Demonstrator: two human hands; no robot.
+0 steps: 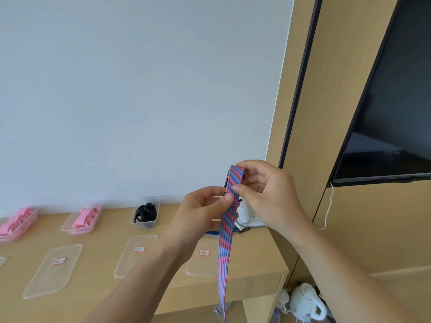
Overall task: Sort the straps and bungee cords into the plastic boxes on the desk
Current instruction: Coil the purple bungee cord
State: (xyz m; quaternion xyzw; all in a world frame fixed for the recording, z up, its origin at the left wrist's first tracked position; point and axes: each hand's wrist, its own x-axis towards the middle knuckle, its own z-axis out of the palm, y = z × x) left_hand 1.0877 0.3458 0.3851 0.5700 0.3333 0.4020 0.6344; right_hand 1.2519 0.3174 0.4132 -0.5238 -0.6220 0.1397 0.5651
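A long red-and-blue striped strap [224,248] hangs down in front of the desk, its top end folded over a black buckle. My right hand [263,190] pinches the folded top between thumb and fingers. My left hand [205,208] pinches the strap just below, thumb on its front. Along the back of the wooden desk [109,231] stand clear plastic boxes: two hold pink straps [86,216] [16,223], one holds black cords [145,213]. Part of a further box shows behind my left hand.
Three clear lids with red-edged labels [53,271] [136,255] [205,262] lie flat on the desk front. A white telephone [249,217] sits at the desk's right end. A dark TV screen [391,108] hangs on the right. A white kettle [305,301] stands on the floor.
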